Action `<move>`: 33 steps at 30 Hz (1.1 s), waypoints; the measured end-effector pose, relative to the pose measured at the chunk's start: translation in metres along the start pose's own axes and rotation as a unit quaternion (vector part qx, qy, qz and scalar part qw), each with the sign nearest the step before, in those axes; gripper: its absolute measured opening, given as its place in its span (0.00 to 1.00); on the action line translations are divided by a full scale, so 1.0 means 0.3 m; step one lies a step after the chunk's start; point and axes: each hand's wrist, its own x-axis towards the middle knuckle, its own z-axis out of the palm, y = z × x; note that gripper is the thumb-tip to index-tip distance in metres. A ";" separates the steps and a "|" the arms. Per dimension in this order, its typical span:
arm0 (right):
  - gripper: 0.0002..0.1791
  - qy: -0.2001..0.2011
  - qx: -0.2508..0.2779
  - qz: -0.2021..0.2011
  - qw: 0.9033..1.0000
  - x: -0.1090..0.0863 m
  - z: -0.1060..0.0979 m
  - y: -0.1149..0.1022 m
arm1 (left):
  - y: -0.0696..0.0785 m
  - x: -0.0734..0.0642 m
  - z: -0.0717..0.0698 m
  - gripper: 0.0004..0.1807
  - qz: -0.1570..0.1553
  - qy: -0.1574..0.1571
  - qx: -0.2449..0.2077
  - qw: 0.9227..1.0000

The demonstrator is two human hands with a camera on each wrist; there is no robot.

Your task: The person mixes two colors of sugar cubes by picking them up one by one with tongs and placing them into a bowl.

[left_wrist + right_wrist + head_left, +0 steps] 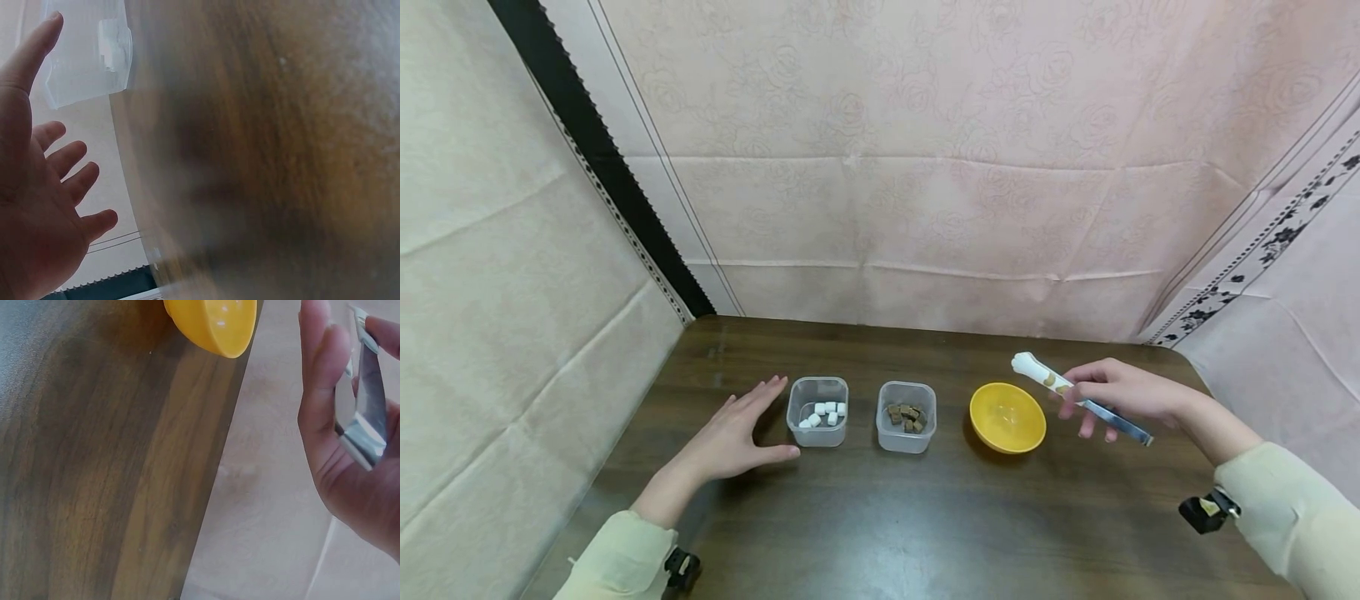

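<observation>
My right hand point(1129, 392) holds a pair of metal tongs point(1036, 368) with white tips between thumb and fingers, above the table just right of a yellow bowl point(1006, 417). In the right wrist view the bent metal end of the tongs point(365, 437) lies near the palm. To the left, my left hand point(730, 440) has its fingers spread and thumb extended, beside a clear plastic container point(817, 439) with several small white pieces point(831, 408) in it. A second clear container point(904, 443), in the middle, holds several small brown cubes point(906, 417).
The two containers and the bowl stand in a row on a dark wooden table point(880, 517). Pale patterned cloth point(880, 208) hangs behind the table's far edge and at both sides. A black strip point(617, 175) runs down the cloth at the left.
</observation>
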 end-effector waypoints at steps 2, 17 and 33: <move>0.19 -0.005 -0.001 -0.004 1.000 0.002 -0.002 -0.003 | -0.001 -0.001 0.000 0.62 -0.001 0.000 0.000 1.000; 0.21 -0.023 0.001 0.006 1.000 0.026 -0.009 -0.042 | 0.005 0.007 0.007 0.62 -0.002 0.000 -0.008 1.000; 0.15 -0.062 -0.048 -0.011 0.997 0.068 0.013 -0.177 | 0.027 0.055 0.023 0.64 0.001 -0.003 -0.038 0.999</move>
